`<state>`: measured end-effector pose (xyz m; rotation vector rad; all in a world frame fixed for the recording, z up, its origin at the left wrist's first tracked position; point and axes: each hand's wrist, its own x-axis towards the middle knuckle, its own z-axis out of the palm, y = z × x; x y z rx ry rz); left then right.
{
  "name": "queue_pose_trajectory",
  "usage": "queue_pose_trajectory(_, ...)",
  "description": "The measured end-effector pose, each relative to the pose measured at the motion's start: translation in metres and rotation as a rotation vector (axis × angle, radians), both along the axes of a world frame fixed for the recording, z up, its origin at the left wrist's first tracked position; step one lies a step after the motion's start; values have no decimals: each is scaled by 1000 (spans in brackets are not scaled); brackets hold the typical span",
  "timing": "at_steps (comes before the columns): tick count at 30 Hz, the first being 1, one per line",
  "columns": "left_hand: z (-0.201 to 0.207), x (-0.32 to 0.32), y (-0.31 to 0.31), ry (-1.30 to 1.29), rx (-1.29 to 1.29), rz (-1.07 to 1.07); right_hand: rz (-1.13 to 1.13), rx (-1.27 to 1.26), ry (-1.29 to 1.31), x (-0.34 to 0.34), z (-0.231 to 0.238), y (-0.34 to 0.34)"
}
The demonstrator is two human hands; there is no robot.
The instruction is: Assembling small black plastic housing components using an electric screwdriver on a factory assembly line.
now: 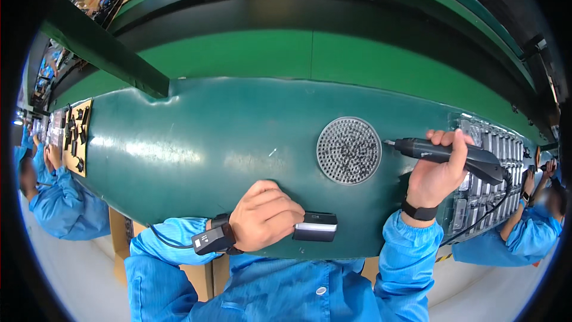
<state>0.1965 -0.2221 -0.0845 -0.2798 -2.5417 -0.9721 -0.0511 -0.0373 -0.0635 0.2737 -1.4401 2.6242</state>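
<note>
My right hand (439,170) is wrapped round a black electric screwdriver (444,152), its bit pointing left toward a round grey screw tray (349,150). Small dark screws lie scattered over the tray's dimpled face. A cord runs down from the tool's back end. Near the table's front edge, my left hand (266,217) has its fingers curled on the left end of a small black and silver box-shaped device (316,227), which rests on the table. The fingertips of that hand are partly hidden.
Clear plastic trays of silver and black parts (485,173) stand at the right. A tan board with black parts (77,137) lies at the far left. A green post (113,50) rises at the back left. Co-workers in blue sit at both sides (68,206).
</note>
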Motion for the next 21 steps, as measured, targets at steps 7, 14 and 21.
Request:
queue_pose_trajectory(7,-6,4,-4,29,-43,-8,20,-10,7,-4,-6,1)
queue_pose_trajectory(14,-6,0,-4,45,-7,-25,52,-32,21,-5,-5,9)
queue_pose_trajectory(21,-13,7,-17,-186,420,110,-150,12,-63,11,4,-6)
